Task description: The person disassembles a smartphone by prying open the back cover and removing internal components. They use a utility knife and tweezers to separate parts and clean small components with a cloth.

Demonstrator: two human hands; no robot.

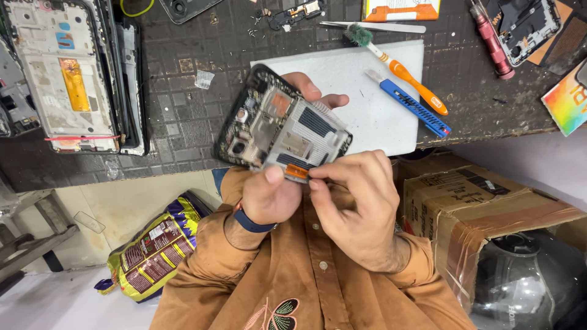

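Opened phone point(281, 125) held up over the near edge of the dark workbench point(183, 91), back cover off, grey metal shield and camera parts facing up, body tilted so one corner points away toward the white pad point(373, 91). Gripped by the left hand point(266, 195): thumb pressed on the near edge, other fingers wrapped behind and showing past the far side. Small orange tab point(298, 172) sitting on that near edge, the one turned toward the chest, just right of the left thumb. Pinched, or at least touched, by the thumb and forefinger tips of the right hand point(361, 208), remaining fingers curled in; too small to tell whether truly clamped. Right hand clearly the nearer one to the tab, coming at it from the lower right, roughly along the phone's near edge. Long axis of the phone hard to judge from the foreshortening, seemingly slanting from upper left to lower right. Orange-handled brush point(400, 70) and blue tool point(409, 104) lying slantwise on the pad, well apart from both hands. Stripped phone frame point(61, 73) at the far left.
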